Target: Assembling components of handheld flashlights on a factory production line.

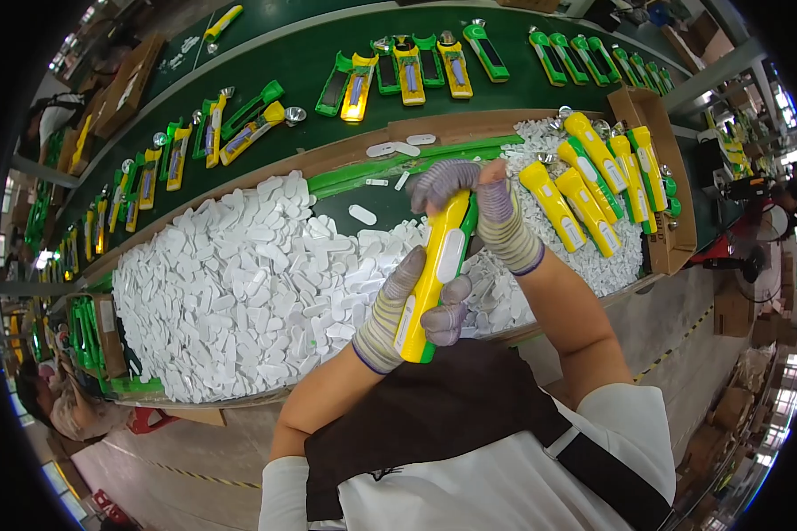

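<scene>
A yellow and green flashlight slants across the middle of the view, its yellow face and white oval inset turned up. My left hand, in a striped grey glove, wraps round its lower half, with fingertips showing on the right side. Over the upper end curls my right hand, gloved too with a fingertip bare; its fingers close on that end and hide it. Beneath both hands lies a wide heap of white oval plastic pieces.
Several finished-looking yellow and green flashlights lie at the right on small white parts, beside a cardboard box wall. Opened flashlight bodies line the green belt beyond. Another person sits at the far left.
</scene>
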`<action>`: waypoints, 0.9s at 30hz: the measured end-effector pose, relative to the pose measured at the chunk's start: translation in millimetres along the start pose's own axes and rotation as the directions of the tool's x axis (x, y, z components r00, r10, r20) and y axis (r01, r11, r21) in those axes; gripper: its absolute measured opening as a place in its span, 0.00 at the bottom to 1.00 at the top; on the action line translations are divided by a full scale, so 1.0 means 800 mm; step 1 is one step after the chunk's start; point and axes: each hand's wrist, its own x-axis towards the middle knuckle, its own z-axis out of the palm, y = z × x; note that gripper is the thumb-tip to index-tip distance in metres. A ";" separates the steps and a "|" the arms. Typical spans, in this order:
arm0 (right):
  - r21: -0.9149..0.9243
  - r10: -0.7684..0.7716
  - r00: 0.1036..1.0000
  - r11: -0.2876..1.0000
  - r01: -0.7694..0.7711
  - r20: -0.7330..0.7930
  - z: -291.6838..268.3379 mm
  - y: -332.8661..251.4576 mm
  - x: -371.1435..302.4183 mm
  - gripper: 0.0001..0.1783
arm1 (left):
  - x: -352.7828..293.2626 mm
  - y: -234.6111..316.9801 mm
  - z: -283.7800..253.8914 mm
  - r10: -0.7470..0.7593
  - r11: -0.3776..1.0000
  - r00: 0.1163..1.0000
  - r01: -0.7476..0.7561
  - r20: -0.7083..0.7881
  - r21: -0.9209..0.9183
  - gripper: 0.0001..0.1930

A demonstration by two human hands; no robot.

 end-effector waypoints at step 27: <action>-0.433 0.266 0.426 0.035 -0.900 -0.864 -0.355 0.123 0.172 0.42 | 0.226 0.239 0.011 0.669 0.355 0.706 -0.031 -0.231 0.934 0.22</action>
